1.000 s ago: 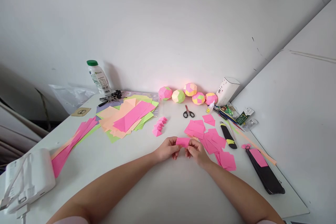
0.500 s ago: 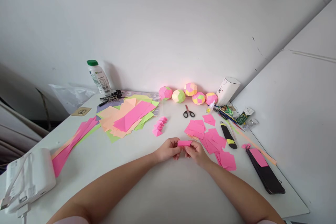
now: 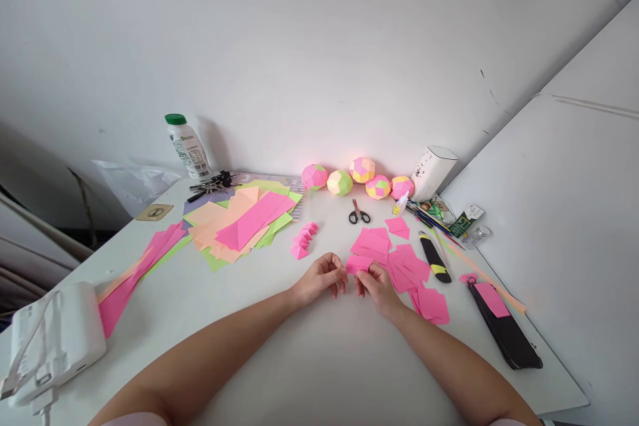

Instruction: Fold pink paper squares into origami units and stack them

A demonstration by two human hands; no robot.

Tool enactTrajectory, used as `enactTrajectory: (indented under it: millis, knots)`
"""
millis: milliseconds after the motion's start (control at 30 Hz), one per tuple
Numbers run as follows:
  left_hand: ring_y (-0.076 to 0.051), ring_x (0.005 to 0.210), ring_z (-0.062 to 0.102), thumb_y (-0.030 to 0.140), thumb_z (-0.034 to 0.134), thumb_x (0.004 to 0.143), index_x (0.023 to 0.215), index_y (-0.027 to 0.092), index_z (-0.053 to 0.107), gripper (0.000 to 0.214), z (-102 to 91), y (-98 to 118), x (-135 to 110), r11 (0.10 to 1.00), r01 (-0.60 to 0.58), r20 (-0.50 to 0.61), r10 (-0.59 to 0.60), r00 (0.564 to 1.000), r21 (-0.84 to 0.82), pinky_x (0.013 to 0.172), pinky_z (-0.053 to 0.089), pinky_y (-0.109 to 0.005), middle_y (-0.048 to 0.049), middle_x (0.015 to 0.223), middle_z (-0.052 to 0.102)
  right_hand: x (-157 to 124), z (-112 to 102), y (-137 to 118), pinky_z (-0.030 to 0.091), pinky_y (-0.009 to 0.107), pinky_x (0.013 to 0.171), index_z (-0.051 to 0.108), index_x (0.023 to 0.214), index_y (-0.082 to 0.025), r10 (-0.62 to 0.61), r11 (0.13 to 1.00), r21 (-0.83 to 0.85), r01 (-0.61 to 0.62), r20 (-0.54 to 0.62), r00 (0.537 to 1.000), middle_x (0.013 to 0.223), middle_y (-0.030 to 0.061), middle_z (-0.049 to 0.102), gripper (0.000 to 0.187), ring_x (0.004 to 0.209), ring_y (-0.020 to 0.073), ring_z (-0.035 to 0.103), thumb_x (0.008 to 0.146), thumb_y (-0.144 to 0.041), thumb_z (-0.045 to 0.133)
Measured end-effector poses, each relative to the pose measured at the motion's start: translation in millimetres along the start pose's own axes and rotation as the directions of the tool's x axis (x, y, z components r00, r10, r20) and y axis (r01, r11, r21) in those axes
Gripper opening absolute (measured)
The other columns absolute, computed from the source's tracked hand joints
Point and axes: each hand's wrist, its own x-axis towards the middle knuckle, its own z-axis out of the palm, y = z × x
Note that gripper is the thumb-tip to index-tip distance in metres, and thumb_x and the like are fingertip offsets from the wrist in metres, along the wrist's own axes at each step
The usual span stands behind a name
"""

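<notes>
A small pink paper piece [image 3: 357, 264], with a crease across it, is held above the table between thumb and fingers of my right hand [image 3: 380, 287]. My left hand [image 3: 319, 281] is just left of the paper, its fingers curved and loosely apart. The thumb tip comes close to the paper's left edge; whether it touches is hard to tell. Loose pink paper squares [image 3: 372, 244] lie beyond and to the right of my right hand. A row of folded pink paper units [image 3: 303, 240] stands beyond my left hand.
Scissors [image 3: 359, 213], a glue bottle [image 3: 400, 204] and a utility knife [image 3: 434, 257] lie farther back. Several paper balls [image 3: 340, 182] line the wall. Coloured sheets [image 3: 254, 216] and a white power bank [image 3: 60, 339] are at left, a black pouch [image 3: 504, 333] at right.
The pink paper has opened out from a narrow folded strip and moved slightly right and up with my right hand. My left fingers have loosened from its left end.
</notes>
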Motion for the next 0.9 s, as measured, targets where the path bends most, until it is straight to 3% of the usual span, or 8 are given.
enactTrajectory:
  millis: [133, 333, 433, 600, 767, 900]
  knots:
    - [-0.013, 0.05, 0.06, 0.04, 0.068, 0.071, 0.076, 0.021, 0.031, 0.041, 1.9, -2.7, 2.3, 1.0, -0.003, -0.043, 0.003, 0.999, -0.003, 0.04, 0.041, -0.019, 0.0045, 0.058, 0.058, -0.5, 0.2, 1.5, 0.04, 0.023, 0.046, 0.053, 0.073, -0.017, 0.004, 0.999, -0.054, -0.002, 0.043, 0.999, 0.062, -0.0022, 0.054, 0.017, 0.048, 0.0103, 0.051, 0.077, -0.033, 0.056]
    - [-0.008, 0.039, 0.052, 0.042, 0.066, 0.071, 0.072, 0.022, 0.028, 0.043, -0.4, -7.3, 5.7, 0.999, -0.023, -0.081, 0.021, 0.997, -0.033, 0.037, 0.041, -0.02, 0.0073, 0.057, 0.055, -5.3, 0.4, 9.0, 0.04, 0.023, 0.047, 0.034, 0.074, -0.023, -0.144, 0.989, -0.026, 0.143, -0.028, 0.989, 0.063, -0.0048, 0.051, 0.017, 0.048, 0.0107, 0.051, 0.08, -0.025, 0.05]
    - [-0.008, 0.039, 0.051, 0.044, 0.065, 0.072, 0.076, 0.02, 0.034, 0.039, -1.4, -6.9, 5.6, 1.0, -0.024, -0.053, 0.023, 0.998, -0.003, 0.038, 0.04, -0.02, 0.0068, 0.057, 0.054, -6.3, 0.9, 12.4, 0.041, 0.023, 0.048, 0.04, 0.083, -0.023, -0.191, 0.978, -0.089, 0.19, -0.009, 0.982, 0.072, -0.0023, 0.052, 0.011, 0.054, 0.0112, 0.053, 0.078, -0.019, 0.049]
    - [-0.007, 0.041, 0.05, 0.047, 0.061, 0.075, 0.101, 0.017, 0.049, 0.041, -2.3, -4.4, 3.4, 0.997, -0.008, 0.004, 0.008, 1.0, 0.072, 0.041, 0.041, -0.021, 0.0049, 0.062, 0.053, -3.6, 0.5, 13.8, 0.042, 0.023, 0.047, 0.046, 0.103, -0.022, -0.15, 0.98, -0.136, 0.147, -0.014, 0.989, 0.071, -0.0013, 0.052, 0.021, 0.056, 0.0119, 0.053, 0.082, -0.024, 0.05]
    - [-0.006, 0.043, 0.046, 0.048, 0.06, 0.075, 0.108, 0.015, 0.056, 0.046, -1.6, -1.9, 0.9, 0.987, 0.0, 0.024, -0.004, 1.0, 0.158, 0.043, 0.041, -0.022, 0.0035, 0.064, 0.052, -0.5, -0.7, 11.8, 0.044, 0.022, 0.044, 0.053, 0.099, -0.023, -0.189, 0.975, -0.13, 0.182, -0.045, 0.981, 0.106, 0.0063, 0.051, 0.019, 0.06, 0.0105, 0.054, 0.082, -0.033, 0.054]
    - [-0.005, 0.041, 0.04, 0.048, 0.06, 0.075, 0.104, 0.014, 0.06, 0.045, -1.1, 0.0, -0.3, 0.977, 0.021, 0.021, -0.026, 0.999, 0.214, 0.039, 0.039, -0.021, 0.0047, 0.058, 0.048, 0.5, -1.0, 9.0, 0.045, 0.022, 0.046, 0.058, 0.091, -0.022, -0.232, 0.962, -0.161, 0.219, -0.066, 0.97, 0.111, 0.0072, 0.046, 0.016, 0.072, 0.0136, 0.053, 0.081, -0.035, 0.057]
